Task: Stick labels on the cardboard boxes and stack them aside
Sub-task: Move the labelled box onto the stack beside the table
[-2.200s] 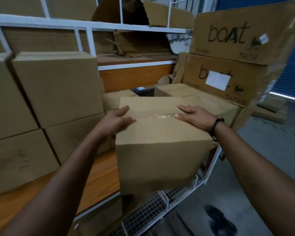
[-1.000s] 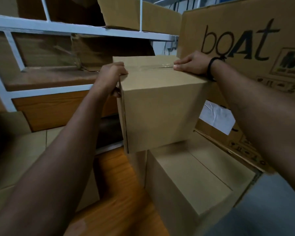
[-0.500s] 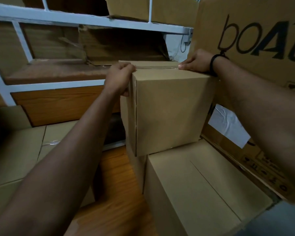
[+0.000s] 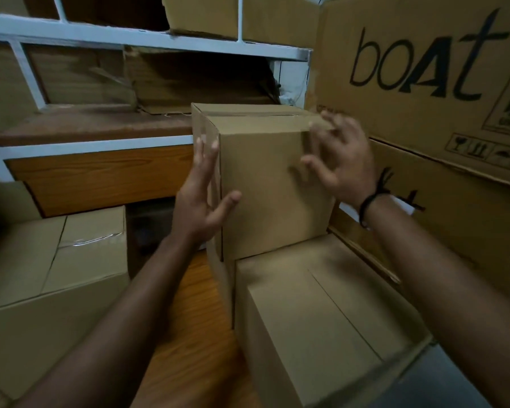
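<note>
The box (image 4: 271,184) sits on the stack at the right of the desk (image 4: 189,348), resting toward the back of the lower box (image 4: 321,319) and close against the big boat carton (image 4: 409,69). Neither grip holds it. The left grip (image 4: 200,198) is released, fingers straight alongside the box's left face with the thumb near the front face. The right grip (image 4: 339,154) is also released, fingers spread in front of the upper right corner, and it is too blurred to tell whether it touches the cardboard. The main risk, as I judge it, is the seating. The box's left edge looks to run slightly past the lower box's edge, so a careless brush from the left grip could twist it or tip it toward the gap over the desk. Its rear footing is hidden, so it may not be resting flat. The taped top seam looks slightly lifted at the right corner, and spread fingers could snag it there. No label shows on the front, left or top face. If one was missed, the box would have to come down again, and its tight spot against the boat carton leaves little room to pull it out cleanly.
</note>
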`<state>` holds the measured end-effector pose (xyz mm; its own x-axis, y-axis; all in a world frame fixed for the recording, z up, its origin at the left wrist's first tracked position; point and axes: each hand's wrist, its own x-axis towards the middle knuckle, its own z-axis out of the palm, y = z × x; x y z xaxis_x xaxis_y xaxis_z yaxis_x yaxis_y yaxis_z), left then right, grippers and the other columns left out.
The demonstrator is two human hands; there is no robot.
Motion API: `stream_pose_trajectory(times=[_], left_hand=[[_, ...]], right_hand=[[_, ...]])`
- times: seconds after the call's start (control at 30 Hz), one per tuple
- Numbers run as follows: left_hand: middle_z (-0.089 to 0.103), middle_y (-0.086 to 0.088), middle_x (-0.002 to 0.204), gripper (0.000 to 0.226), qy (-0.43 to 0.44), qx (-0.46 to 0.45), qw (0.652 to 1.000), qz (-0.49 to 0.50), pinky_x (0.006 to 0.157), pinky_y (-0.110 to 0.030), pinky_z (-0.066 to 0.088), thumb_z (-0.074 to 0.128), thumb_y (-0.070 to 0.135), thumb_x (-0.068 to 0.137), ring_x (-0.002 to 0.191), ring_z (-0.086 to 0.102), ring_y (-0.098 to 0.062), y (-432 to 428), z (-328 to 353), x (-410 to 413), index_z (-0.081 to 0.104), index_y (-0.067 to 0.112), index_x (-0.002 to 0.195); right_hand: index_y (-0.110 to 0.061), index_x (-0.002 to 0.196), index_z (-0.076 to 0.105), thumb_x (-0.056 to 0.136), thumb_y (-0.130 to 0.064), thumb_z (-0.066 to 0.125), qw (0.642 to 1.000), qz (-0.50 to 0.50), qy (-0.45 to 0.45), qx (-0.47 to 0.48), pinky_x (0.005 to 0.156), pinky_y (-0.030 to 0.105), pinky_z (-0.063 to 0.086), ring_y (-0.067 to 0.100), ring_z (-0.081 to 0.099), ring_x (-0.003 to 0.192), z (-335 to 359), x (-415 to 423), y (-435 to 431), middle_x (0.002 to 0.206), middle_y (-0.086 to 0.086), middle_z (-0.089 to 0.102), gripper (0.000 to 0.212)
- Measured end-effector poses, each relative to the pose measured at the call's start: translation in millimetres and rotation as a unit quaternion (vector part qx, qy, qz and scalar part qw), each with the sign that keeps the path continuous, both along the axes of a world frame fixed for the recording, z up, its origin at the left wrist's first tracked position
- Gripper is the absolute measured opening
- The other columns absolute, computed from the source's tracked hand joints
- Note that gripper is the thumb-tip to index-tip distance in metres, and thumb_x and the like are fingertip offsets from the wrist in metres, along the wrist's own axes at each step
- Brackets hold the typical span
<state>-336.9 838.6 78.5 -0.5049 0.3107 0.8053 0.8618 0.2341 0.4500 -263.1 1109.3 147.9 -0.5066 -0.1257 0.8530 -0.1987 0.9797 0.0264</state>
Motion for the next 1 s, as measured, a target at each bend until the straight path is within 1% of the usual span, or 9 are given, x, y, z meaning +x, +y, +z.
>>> stream_pose_trajectory(times=[0.13, 0.27, 0.37, 0.43, 0.53, 0.63, 0.73, 0.9, 1.0], left_hand=[[-0.013, -0.012, 0.163, 0.085, 0.04, -0.092, 0.994, 0.032, 0.104, -0.051, 0.036, 0.05, 0.07, 0.084, 0.148, 0.009, -0.032, 7.4, -27.9, 7.3, -0.005, 0.058, 0.148], [-0.014, -0.012, 0.162, 0.079, 0.038, -0.112, 0.991, 0.067, 0.098, -0.05, 0.043, 0.058, 0.049, 0.089, 0.146, 0.009, -0.03, 15.7, -33.6, 5.3, 0.008, 0.052, 0.15], [-0.009, -0.015, 0.163, 0.077, 0.054, -0.119, 0.988, 0.083, 0.099, -0.044, 0.038, 0.069, 0.026, 0.089, 0.144, 0.005, -0.025, 24.5, -32.4, 3.8, 0.025, 0.039, 0.15], [-0.013, -0.011, 0.163, 0.075, 0.039, -0.131, 0.986, 0.093, 0.102, -0.044, 0.036, 0.069, 0.023, 0.09, 0.145, 0.0, -0.023, 29.3, -30.3, 2.8, 0.029, 0.038, 0.15], [-0.018, -0.009, 0.163, 0.074, 0.034, -0.133, 0.987, 0.088, 0.099, -0.048, 0.042, 0.065, 0.035, 0.09, 0.149, 0.008, -0.032, 30.1, -31.0, 5.9, 0.023, 0.042, 0.151], [-0.022, -0.008, 0.162, 0.079, 0.033, -0.128, 0.987, 0.094, 0.095, -0.048, 0.044, 0.061, 0.049, 0.086, 0.148, 0.011, -0.041, 24.5, -42.2, 12.8, 0.015, 0.05, 0.151], [-0.023, -0.007, 0.162, 0.085, 0.014, -0.16, 0.982, 0.097, 0.096, -0.056, 0.047, 0.066, 0.043, 0.086, 0.148, 0.011, -0.041, 21.0, -59.2, 18.3, 0.01, 0.055, 0.149], [-0.027, 0.0, 0.16, 0.083, -0.036, -0.201, 0.976, 0.082, 0.102, -0.049, 0.044, 0.068, 0.024, 0.091, 0.141, 0.004, -0.018, 29.1, -62.2, 23.4, 0.012, 0.052, 0.146], [-0.035, 0.002, 0.157, 0.083, -0.054, -0.237, 0.967, 0.073, 0.106, -0.049, 0.04, 0.066, 0.031, 0.091, 0.147, 0.002, -0.023, 31.4, -56.5, 25.6, 0.007, 0.051, 0.146]], right_hand=[[-0.032, 0.143, 0.039, 0.085, -0.064, 0.05, 0.997, -0.059, -0.01, 0.045, 0.106, 0.063, 0.027, 0.039, 0.026, 0.139, -57.1, -3.5, 3.9, 0.153, 0.016, 0.032, 0.067], [-0.041, 0.148, 0.023, 0.08, -0.069, 0.048, 0.992, -0.091, -0.069, 0.062, 0.106, 0.072, 0.017, 0.037, 0.008, 0.145, -74.4, -16.3, 14.9, 0.16, 0.008, 0.013, 0.077], [-0.043, 0.148, 0.018, 0.078, -0.062, 0.06, 0.992, -0.094, -0.079, 0.041, 0.106, 0.073, 0.014, 0.037, 0.005, 0.146, -78.5, -24.8, 21.7, 0.16, 0.007, 0.007, 0.084], [-0.042, 0.148, 0.019, 0.076, -0.054, 0.07, 0.992, -0.088, -0.083, 0.027, 0.105, 0.074, 0.014, 0.037, 0.005, 0.146, -77.3, -27.9, 24.2, 0.16, 0.009, 0.009, 0.089], [-0.042, 0.147, 0.02, 0.074, -0.049, 0.074, 0.993, -0.084, -0.088, 0.009, 0.104, 0.075, 0.016, 0.039, 0.007, 0.145, -74.8, -27.6, 28.9, 0.16, 0.013, 0.011, 0.091], [-0.045, 0.148, 0.014, 0.074, -0.063, 0.062, 0.992, -0.075, -0.093, -0.031, 0.108, 0.071, 0.011, 0.039, 0.002, 0.146, -84.8, -18.6, 31.5, 0.16, 0.007, 0.001, 0.09], [-0.052, 0.147, 0.005, 0.074, -0.071, 0.055, 0.989, -0.065, -0.122, -0.052, 0.111, 0.066, 0.009, 0.039, -0.006, 0.146, -104.3, -10.4, 30.2, 0.159, -0.004, -0.015, 0.091], [-0.044, 0.148, 0.011, 0.076, -0.042, 0.076, 0.979, -0.096, -0.163, -0.08, 0.111, 0.066, 0.016, 0.04, -0.008, 0.146, -109.1, -12.7, 25.9, 0.159, 0.005, -0.014, 0.098], [-0.038, 0.148, 0.005, 0.08, -0.039, 0.074, 0.971, -0.126, -0.184, -0.089, 0.115, 0.06, 0.014, 0.039, -0.007, 0.146, -106.3, -10.1, 22.6, 0.161, 0.009, -0.011, 0.097]])
